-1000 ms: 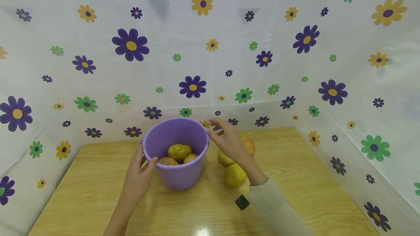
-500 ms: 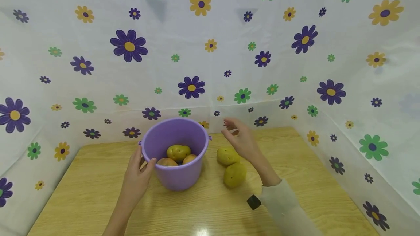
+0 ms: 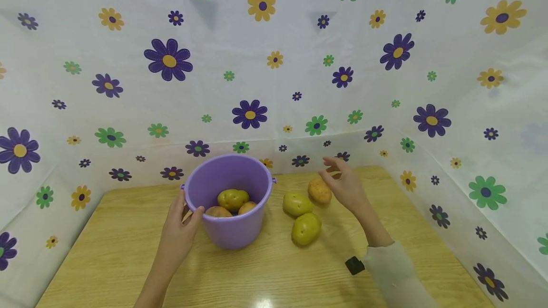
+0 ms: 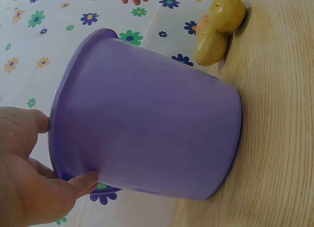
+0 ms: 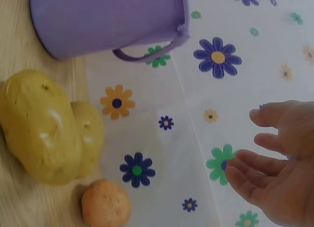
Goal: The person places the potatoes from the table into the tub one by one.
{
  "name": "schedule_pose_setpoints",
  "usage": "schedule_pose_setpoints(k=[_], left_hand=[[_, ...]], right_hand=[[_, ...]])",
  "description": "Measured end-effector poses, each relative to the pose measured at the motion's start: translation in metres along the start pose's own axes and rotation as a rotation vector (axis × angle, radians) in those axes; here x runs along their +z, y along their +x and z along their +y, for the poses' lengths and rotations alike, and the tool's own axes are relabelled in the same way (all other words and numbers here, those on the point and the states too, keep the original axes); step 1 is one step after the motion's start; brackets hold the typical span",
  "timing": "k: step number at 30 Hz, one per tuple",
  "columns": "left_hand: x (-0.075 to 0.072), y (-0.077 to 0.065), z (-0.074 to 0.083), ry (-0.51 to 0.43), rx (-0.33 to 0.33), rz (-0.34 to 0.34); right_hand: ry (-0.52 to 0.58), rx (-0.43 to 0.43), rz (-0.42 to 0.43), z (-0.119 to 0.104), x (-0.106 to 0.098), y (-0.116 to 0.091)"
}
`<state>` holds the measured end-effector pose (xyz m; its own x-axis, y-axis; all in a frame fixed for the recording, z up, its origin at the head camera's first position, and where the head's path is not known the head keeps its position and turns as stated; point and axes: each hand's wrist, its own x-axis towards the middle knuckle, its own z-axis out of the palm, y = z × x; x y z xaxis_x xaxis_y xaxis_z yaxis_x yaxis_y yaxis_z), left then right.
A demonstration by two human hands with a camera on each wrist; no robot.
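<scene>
Left hand [image 3: 177,234] grips purple bucket [image 3: 229,201] holding three potatoes [image 3: 232,198]; right hand [image 3: 347,187], fingers loosely spread and empty, hovers at 3 o'clock over three potatoes on the tabletop [image 3: 306,210] still to be loaded.

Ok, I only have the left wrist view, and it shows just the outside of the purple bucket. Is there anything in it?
Observer: Yes. The head view shows three potatoes inside the bucket.
Operator: Is the right hand holding one?
Observer: No. The right hand is open and empty, above the table beside a brownish potato.
Operator: How many lie outside the bucket?
Observer: Three: the brownish one and two yellow-green potatoes to the right of the bucket.
</scene>
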<state>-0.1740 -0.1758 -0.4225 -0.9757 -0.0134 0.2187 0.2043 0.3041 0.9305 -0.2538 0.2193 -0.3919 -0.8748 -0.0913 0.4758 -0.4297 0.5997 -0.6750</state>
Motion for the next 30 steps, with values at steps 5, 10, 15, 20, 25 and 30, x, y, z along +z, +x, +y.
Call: schedule_pose_setpoints(k=[5, 10, 15, 20, 25, 30], left_hand=[[0.000, -0.001, 0.001, 0.000, 0.001, -0.001], [0.000, -0.001, 0.001, 0.005, -0.003, 0.000], [0.000, -0.001, 0.002, 0.017, -0.006, -0.001], [-0.001, -0.002, 0.002, 0.026, -0.013, -0.005], [-0.002, -0.001, 0.001, 0.042, -0.025, -0.003], [-0.001, -0.001, 0.002, 0.036, -0.022, -0.002]], right_hand=[[-0.035, 0.008, 0.029, 0.013, -0.013, -0.006], [-0.068, 0.033, 0.041, 0.025, -0.025, -0.012], [-0.088, 0.029, 0.061, 0.033, -0.035, -0.017], [-0.105, 0.030, 0.080, 0.038, -0.041, -0.021], [-0.112, 0.038, 0.083, 0.040, -0.043, -0.023], [-0.112, 0.039, 0.076, 0.039, -0.042, -0.023]])
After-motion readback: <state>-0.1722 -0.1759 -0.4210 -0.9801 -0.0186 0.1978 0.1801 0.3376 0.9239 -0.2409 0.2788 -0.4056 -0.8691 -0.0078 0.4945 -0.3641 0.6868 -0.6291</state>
